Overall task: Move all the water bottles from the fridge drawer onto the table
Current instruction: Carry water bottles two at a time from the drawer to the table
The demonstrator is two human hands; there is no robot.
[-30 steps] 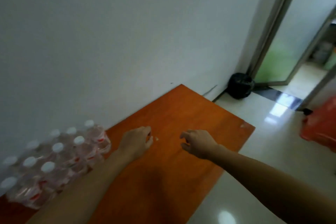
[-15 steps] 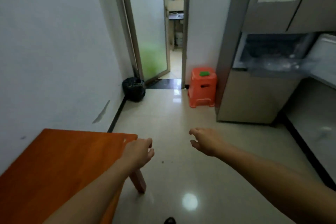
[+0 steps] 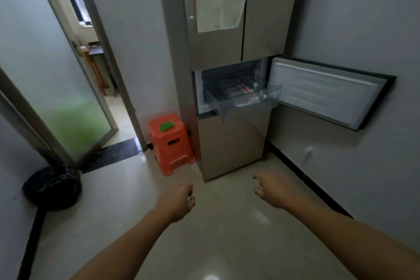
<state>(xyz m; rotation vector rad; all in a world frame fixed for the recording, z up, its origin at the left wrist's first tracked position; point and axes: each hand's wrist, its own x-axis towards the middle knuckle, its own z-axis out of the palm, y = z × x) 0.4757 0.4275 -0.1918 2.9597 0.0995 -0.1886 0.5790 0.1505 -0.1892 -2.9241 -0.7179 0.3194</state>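
The tall beige fridge (image 3: pixel 229 148) stands ahead against the back wall. Its middle compartment door (image 3: pixel 327 93) hangs open to the right. A clear plastic drawer (image 3: pixel 247 107) is pulled out of that compartment. Water bottles (image 3: pixel 238 88) with red labels lie inside it, blurred. My left hand (image 3: pixel 176 202) and my right hand (image 3: pixel 273 190) are stretched out low over the floor, well short of the fridge. Both hold nothing, their fingers loosely curled. The table is out of view.
An orange plastic stool (image 3: pixel 170 143) with a green patch on top stands left of the fridge. A black bin bag (image 3: pixel 53 186) sits on the floor at the left wall. A frosted glass door (image 3: pixel 52 88) stands open at the left. Pale tiled floor (image 3: pixel 218 245) lies between me and the fridge.
My view has swung right from the orange table and its pack of bottles to face the fridge. Both hands stayed empty and stretched out in front.
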